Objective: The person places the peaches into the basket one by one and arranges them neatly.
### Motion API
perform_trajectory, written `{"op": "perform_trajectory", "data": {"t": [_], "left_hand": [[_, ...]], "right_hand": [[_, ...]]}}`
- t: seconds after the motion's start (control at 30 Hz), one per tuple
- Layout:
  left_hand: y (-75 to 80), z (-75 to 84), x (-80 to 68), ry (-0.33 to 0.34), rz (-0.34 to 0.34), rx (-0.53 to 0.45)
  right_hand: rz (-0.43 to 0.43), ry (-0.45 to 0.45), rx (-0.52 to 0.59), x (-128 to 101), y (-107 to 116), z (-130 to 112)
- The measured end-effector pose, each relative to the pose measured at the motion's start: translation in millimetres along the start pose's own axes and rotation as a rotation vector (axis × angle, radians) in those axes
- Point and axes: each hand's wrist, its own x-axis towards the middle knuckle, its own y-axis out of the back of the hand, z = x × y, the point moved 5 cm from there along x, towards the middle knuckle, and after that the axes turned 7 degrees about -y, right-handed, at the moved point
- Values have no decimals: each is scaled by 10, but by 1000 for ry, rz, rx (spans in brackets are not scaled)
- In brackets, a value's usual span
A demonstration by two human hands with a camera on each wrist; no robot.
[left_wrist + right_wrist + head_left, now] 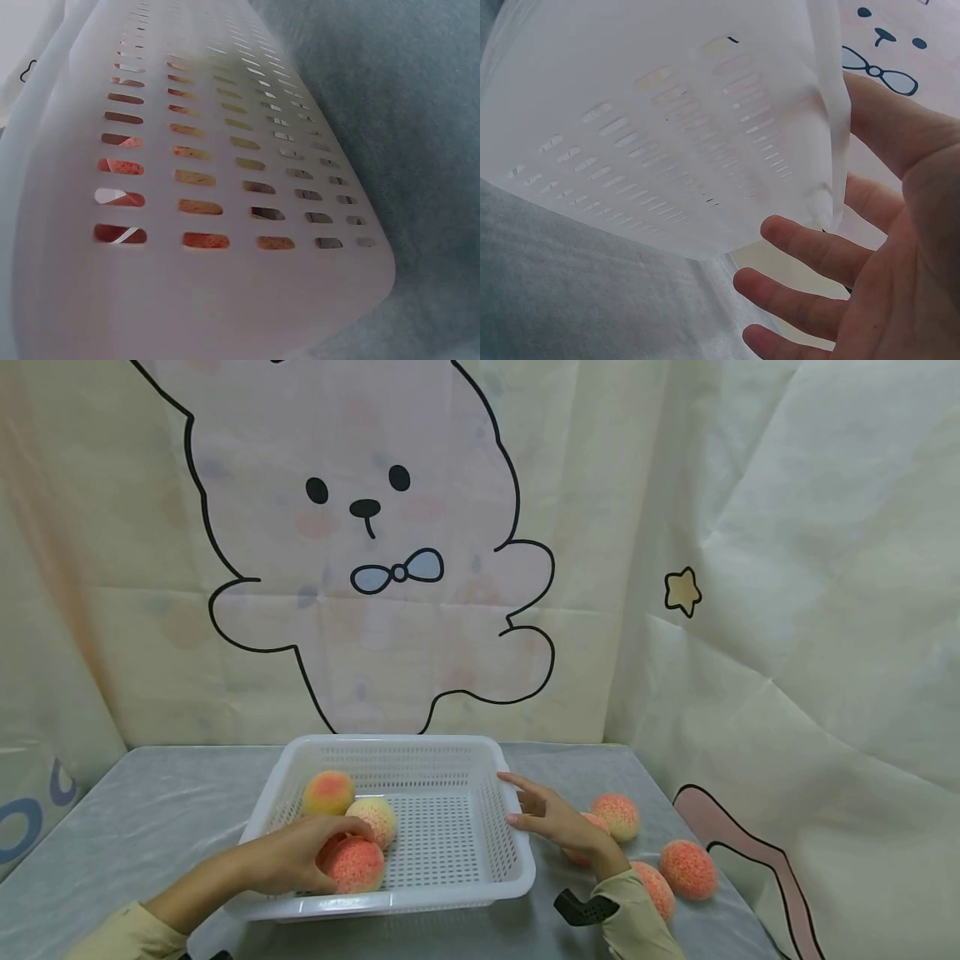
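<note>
Left hand (300,856): reaches over the near-left rim of the white perforated basket (442,743), fingers curled over a red-orange peach (354,864) at the near-left of the basket floor. Grasping that peach, palm down from above, presumably so that it sits low among the others. No fingers visible in the left wrist view; only the slotted basket wall (225,187), with orange fruit colour showing through the slots.

Two more peaches inside the basket: a pale yellow-pink peach (372,820) just beyond the held one and touching it, and a yellow-orange peach (328,792) further back against the left wall. All three grouped at the left side; right part of the basket floor bare.

Right hand (551,818): just beside the right wall of the basket, fingers straight and spread, holding nothing. Released, palm turned toward the wall. In the right wrist view, fingers (817,251) close to the wall's lower edge; contact not clearly shown. Likely placed there to steady the basket.

Loose peaches on the grey table (150,810), right of the basket: one far peach (617,816) near the right hand, one partly hidden behind that hand, one near peach (654,887) by the sleeve, one rightmost peach (688,869). Kept within short reach of the right hand.

Backdrop: pale sheet with a cartoon bear (367,527) and a small star (682,591).
</note>
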Motion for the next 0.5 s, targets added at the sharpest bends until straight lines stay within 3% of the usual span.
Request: {"op": "perform_trajectory", "data": {"t": [0.13, 0.5], "left_hand": [[5, 13, -4, 17, -15, -7], [27, 36, -6, -43, -32, -109]], "right_hand": [[-2, 8, -2, 6, -1, -1], [5, 3, -12, 11, 1, 14]]}}
